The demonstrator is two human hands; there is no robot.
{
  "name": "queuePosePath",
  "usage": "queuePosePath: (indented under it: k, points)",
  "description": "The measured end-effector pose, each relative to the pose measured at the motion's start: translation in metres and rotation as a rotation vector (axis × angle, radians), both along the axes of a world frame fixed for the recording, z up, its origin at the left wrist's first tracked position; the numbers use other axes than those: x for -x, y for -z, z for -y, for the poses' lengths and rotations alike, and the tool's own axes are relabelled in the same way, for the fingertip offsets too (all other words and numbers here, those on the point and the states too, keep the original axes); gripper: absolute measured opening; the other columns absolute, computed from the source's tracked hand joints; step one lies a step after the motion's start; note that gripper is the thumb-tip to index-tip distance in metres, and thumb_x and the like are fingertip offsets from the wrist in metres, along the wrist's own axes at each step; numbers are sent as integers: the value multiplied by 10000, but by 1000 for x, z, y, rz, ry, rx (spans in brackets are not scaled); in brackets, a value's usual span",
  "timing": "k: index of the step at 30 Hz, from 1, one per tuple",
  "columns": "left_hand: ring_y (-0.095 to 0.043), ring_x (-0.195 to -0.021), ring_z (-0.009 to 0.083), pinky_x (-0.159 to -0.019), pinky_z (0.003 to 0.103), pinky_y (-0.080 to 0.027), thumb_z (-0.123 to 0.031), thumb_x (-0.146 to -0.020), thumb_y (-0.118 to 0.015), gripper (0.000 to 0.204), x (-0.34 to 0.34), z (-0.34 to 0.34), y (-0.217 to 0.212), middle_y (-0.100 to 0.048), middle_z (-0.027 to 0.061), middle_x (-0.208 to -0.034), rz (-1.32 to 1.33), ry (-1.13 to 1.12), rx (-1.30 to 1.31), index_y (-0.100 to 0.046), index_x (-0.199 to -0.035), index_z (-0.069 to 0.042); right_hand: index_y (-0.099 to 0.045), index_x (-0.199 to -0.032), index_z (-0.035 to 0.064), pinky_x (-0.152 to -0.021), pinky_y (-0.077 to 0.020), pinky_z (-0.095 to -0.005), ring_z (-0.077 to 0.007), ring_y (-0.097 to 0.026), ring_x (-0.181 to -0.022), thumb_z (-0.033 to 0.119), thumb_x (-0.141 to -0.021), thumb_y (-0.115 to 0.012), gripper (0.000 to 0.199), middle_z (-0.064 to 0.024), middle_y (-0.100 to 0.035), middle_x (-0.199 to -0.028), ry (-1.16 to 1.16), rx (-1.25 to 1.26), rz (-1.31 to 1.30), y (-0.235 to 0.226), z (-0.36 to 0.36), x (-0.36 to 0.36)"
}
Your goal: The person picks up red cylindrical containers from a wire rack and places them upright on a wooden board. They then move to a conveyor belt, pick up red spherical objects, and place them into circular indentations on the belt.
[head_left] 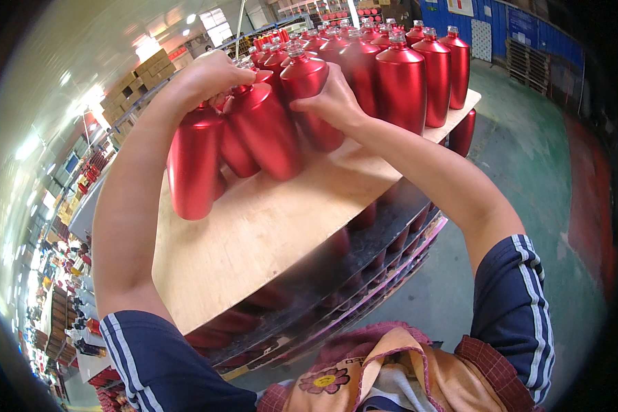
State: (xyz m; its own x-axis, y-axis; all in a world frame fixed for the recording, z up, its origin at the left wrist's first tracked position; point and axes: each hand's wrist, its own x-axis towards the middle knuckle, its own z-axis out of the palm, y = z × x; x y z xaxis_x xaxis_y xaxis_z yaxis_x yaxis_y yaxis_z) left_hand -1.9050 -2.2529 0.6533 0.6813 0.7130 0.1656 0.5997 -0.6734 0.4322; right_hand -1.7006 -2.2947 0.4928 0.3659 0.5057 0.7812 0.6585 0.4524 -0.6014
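My left hand [214, 74] is closed around the necks of a cluster of shiny red bottles. One red bottle [196, 168] hangs at the left, and another red bottle [266, 130] leans beside it with its base swung to the right. Part of a further red bottle [236, 147] shows between these two. My right hand [333, 103] wraps its thumb and fingers about the upper body of a tilted red bottle [305, 77]. My left fingertips are mostly hidden behind the necks, so the exact number gripped is unclear.
More upright red bottles [399, 82] crowd the far part of a pale wooden board [254, 240]. Below it, dark layers [323, 275] carry further red bottles. Stacked wooden pallets [527, 65] stand by a blue wall at far right; cardboard boxes [154, 67] are at far left.
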Motion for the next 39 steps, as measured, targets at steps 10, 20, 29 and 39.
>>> queuePosePath:
  k: [10, 20, 29, 39]
  points:
    - [-407, -421, 50, -397, 231, -384, -317, -865, -689, 297, 13, 8, 17, -480, -32, -537, 204, -38, 99, -638, -789, -34, -401, -1147, -81, -964, -451, -426, -393, -527, -1122, 351, -557, -915, 895, -289, -505, -1174, 10, 144, -100, 4, 12, 2]
    - [-425, -423, 43, -385, 201, -289, -332, -892, -680, 323, 49, -9, 22, -469, -36, -556, 738, -59, 151, -557, -833, -39, -425, -1108, -137, -933, -466, -426, -399, -546, -1073, 341, -592, -888, 842, -296, -525, -1132, 175, 147, 32, 4, 14, 3]
    - [-565, -628, 66, -562, 197, -455, -331, -872, -688, 324, 47, -21, 31, -607, 18, -740, 680, -97, 20, -639, -944, -19, -329, -1256, -154, -1006, -423, -443, -428, -495, -1170, 280, -657, -861, 911, -336, -471, -1232, 144, 136, 41, 2, 42, 15]
    - [-654, -954, 163, -847, 300, -523, -208, -880, -666, 355, -70, 88, 40, -687, 122, -1034, 755, 617, -316, -621, -1152, 16, -573, -1247, 12, -1051, -370, -360, -232, -513, -1220, 240, -804, -737, 525, -115, -564, -1294, 603, -233, 254, -76, 175, -216]
